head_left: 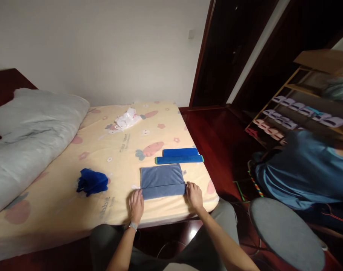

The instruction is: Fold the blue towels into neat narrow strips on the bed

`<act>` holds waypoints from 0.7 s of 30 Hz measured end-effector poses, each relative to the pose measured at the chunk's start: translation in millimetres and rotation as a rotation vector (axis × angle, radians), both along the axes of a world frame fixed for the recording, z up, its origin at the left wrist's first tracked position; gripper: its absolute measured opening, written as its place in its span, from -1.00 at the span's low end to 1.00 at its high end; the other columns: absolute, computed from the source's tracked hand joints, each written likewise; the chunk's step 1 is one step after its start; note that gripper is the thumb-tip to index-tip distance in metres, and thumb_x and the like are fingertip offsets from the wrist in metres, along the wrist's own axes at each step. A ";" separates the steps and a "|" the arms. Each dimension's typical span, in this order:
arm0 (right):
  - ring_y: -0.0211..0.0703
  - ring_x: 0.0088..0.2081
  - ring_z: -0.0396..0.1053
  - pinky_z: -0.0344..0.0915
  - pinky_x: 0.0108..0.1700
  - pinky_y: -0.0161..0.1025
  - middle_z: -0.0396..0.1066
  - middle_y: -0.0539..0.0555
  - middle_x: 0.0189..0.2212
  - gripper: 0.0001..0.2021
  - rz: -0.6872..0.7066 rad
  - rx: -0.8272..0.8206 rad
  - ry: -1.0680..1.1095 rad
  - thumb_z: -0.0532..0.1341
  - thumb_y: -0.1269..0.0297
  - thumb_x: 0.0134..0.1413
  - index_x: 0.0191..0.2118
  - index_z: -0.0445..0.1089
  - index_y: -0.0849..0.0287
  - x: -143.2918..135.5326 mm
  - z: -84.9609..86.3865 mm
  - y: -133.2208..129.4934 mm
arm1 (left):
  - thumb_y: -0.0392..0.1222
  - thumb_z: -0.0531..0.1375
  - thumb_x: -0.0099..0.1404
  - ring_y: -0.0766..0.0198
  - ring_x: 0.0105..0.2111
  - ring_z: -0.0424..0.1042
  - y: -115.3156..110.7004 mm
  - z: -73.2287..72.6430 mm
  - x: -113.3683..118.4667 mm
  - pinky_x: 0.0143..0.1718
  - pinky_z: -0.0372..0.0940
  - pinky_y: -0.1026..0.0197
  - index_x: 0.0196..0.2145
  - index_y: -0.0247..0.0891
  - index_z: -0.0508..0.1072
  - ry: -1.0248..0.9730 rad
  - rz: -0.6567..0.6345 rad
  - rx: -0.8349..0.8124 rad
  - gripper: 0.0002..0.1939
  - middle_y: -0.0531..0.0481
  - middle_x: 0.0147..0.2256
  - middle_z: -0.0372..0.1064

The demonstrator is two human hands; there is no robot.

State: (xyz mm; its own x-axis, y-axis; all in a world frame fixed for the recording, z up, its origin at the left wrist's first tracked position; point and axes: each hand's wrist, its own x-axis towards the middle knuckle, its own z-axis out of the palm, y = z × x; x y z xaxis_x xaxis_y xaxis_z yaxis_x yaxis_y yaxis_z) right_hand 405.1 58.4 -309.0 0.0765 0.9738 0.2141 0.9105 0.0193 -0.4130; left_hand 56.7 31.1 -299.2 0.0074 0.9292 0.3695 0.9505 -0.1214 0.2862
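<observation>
On the bed's yellow patterned sheet [103, 146] we can make out one word, "rabbit", printed in dark lettering [124, 143] near the middle, with a word before it and a smaller line under it that we cannot read for certain. Closer to the front edge, a second print [106, 207] seems to give the same word (we get most of its letters, at a steep slant), and the smaller line by it is too blurred. The white plastic bag [127, 119] carries red marks, and a small pale tag [184, 172] lies beside the grey-blue cloth [161, 177]; neither is legible to us.
</observation>
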 end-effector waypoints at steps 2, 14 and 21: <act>0.13 0.13 0.31 0.22 0.15 0.06 0.37 0.27 0.13 -0.57 0.124 0.071 0.008 -0.06 0.29 0.37 0.27 0.25 0.16 -18.2 5.7 -9.4 | -0.18 -0.09 0.47 0.04 0.31 0.17 -3.7 7.2 20.2 0.30 0.09 -0.11 0.34 -0.11 0.19 0.035 -0.192 -0.046 -0.48 -0.09 0.27 0.26; 0.00 0.41 -0.09 -0.03 0.39 0.09 -0.05 0.13 0.41 -0.37 0.513 0.074 -0.131 -0.01 0.29 0.36 0.46 -0.15 0.19 -51.6 -19.0 -11.5 | -0.06 -0.08 0.50 0.18 0.39 -0.01 18.2 -12.6 31.2 0.37 0.04 -0.04 0.43 -0.04 -0.17 0.186 -0.463 -0.185 -0.38 0.00 0.41 -0.06; -0.01 0.40 -0.03 0.03 0.38 0.05 -0.03 0.17 0.40 -0.33 0.515 0.037 -0.150 0.04 0.34 0.27 0.45 -0.10 0.24 10.1 -17.3 0.5 | -0.11 -0.03 0.46 0.14 0.39 0.00 14.4 -19.4 -21.4 0.38 0.01 -0.06 0.43 -0.11 -0.15 0.170 -0.384 -0.190 -0.34 -0.04 0.40 -0.03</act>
State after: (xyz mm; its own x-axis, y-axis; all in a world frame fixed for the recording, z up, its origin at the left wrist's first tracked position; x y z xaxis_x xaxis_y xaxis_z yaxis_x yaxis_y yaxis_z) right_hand 415.3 58.9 -326.3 -0.4433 0.8688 0.2207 0.8281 0.4912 -0.2701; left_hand 35.3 45.5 -318.6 0.4103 0.8983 0.1570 0.8822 -0.4346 0.1813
